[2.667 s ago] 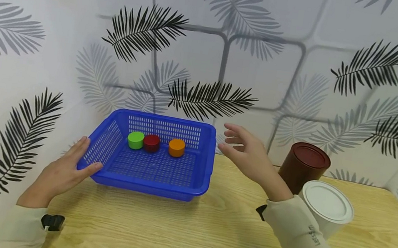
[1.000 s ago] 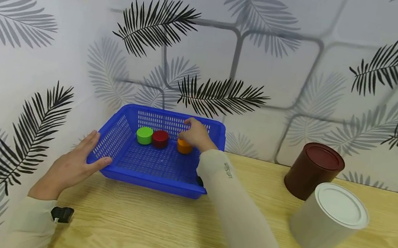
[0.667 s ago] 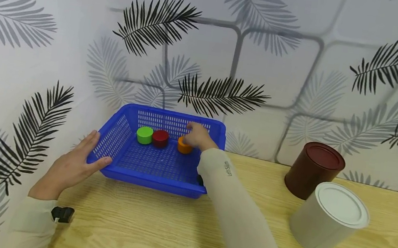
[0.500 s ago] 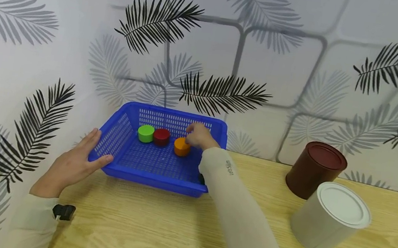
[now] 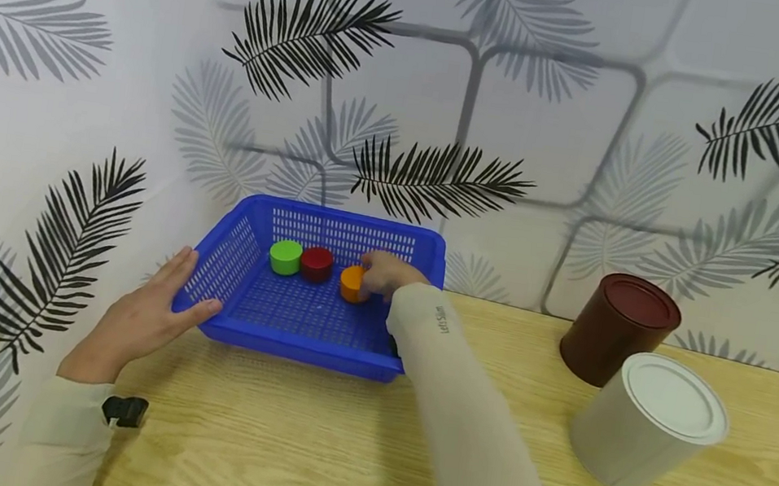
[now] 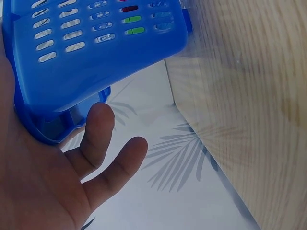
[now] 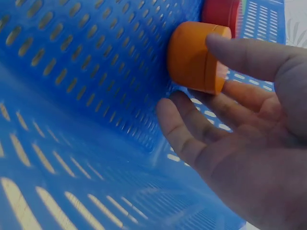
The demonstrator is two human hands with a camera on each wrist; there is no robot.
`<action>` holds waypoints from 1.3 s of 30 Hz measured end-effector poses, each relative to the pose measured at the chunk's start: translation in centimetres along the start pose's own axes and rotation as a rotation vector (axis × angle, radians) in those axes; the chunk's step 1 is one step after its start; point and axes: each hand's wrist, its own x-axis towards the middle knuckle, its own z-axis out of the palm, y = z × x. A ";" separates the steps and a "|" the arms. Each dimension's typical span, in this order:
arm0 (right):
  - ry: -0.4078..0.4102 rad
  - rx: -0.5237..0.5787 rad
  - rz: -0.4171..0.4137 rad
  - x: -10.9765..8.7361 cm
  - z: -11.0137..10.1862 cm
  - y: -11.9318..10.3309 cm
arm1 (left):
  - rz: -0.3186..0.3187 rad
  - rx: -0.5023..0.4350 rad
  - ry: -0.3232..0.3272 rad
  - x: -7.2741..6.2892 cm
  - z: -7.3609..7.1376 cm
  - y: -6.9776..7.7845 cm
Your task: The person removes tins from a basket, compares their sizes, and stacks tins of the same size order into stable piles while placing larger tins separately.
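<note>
A blue plastic basket (image 5: pixel 305 344) with slotted walls stands on the wooden table, holding three small round tubs. The green tub (image 5: pixel 285 258) and the dark red tub (image 5: pixel 316 264) sit side by side near its back wall. To their right is the orange tub (image 5: pixel 350 284), low over the basket floor. My right hand (image 5: pixel 388 276) reaches in and grips this orange tub; in the right wrist view its thumb lies at the tub's lidded end, with fingers around the opposite side. My left hand (image 5: pixel 137 321) rests against the basket's left front corner, fingers extended along the outside.
To the right of the basket stand a dark brown lidded can (image 5: pixel 619 331) and, nearer, a white lidded can (image 5: pixel 649 425). A wall (image 5: pixel 535 147) with a leaf pattern rises behind the basket and along the left side.
My right hand has come from beside the basket into it and closed on the orange tub, which has shifted slightly left. My left hand stays at the basket's corner.
</note>
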 end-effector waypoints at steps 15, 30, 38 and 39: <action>-0.095 -0.133 -0.105 -0.2 0.7 -1.1 | -0.005 -0.007 0.005 -0.2 -0.3 0.1; -0.082 0.178 -0.449 -1.5 0.3 -2.3 | -0.005 0.002 0.004 0.0 0.0 0.3; 0.042 0.362 -0.520 -2.5 -0.4 -3.1 | 0.000 0.012 0.019 -0.2 0.0 0.1; 0.050 0.384 -0.533 -2.6 -0.6 -3.2 | 0.000 0.012 0.020 -0.2 -0.1 0.1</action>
